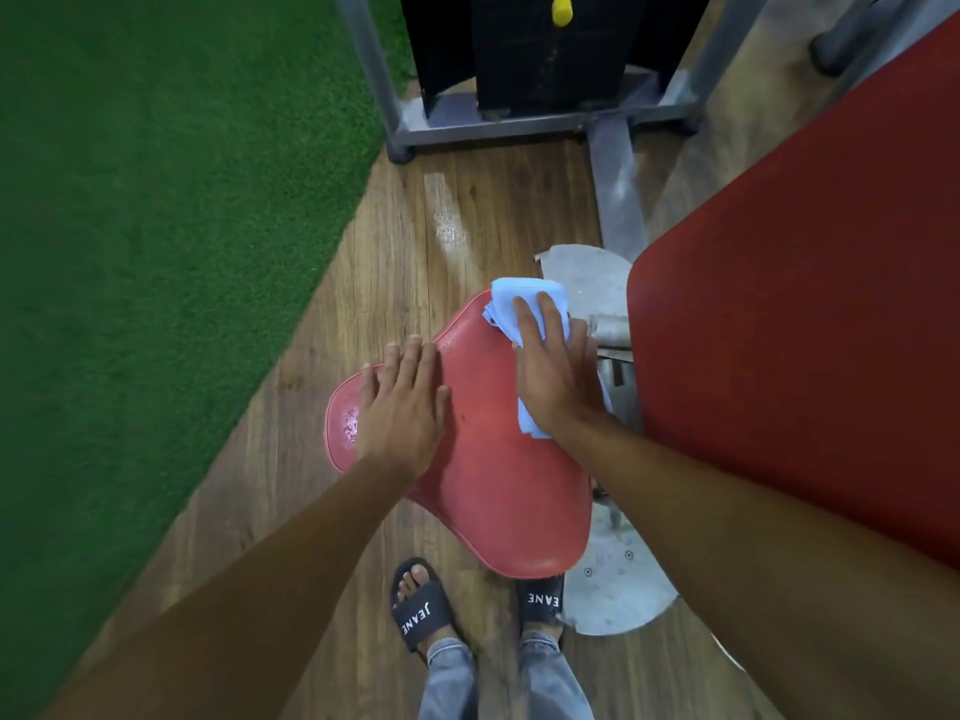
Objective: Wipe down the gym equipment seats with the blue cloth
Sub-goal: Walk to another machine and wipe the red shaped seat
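While the left hand rests flat, fingers together, on the red seat, the right hand, fingers straight, presses the blue cloth at its one o'clock corner.

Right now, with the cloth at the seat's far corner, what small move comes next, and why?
Probably draw the right hand and blue cloth back toward you across the red seat; the near half lies uncovered, and the left hand rests flat on it.

One seat, one cloth, two hands, two sandals
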Action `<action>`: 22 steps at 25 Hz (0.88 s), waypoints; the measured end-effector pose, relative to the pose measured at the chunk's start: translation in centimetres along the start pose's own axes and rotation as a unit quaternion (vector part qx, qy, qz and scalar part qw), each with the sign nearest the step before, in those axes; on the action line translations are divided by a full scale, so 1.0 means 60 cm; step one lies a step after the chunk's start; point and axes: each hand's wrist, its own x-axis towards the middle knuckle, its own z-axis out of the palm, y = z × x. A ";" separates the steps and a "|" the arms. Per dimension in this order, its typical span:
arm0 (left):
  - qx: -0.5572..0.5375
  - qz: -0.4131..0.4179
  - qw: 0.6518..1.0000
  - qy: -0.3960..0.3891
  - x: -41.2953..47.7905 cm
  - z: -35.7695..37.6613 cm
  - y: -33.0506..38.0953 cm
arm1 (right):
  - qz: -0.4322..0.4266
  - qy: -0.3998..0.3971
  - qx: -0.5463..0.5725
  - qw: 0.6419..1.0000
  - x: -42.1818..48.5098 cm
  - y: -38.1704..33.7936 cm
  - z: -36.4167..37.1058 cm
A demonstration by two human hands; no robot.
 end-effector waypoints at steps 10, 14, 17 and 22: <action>0.047 0.024 0.996 0.065 0.008 0.048 -0.021 | 0.052 -0.092 0.073 0.992 -0.026 -0.007 0.050; 0.048 0.032 0.996 0.064 0.006 0.051 -0.025 | 0.056 -0.114 0.038 0.991 -0.126 -0.016 0.027; 0.043 0.014 0.997 0.067 0.006 0.052 -0.022 | 0.046 -0.134 0.064 0.988 -0.107 -0.011 0.032; 0.031 -0.007 0.996 0.083 0.007 0.058 -0.018 | 0.092 -0.207 0.101 0.969 0.080 0.004 0.066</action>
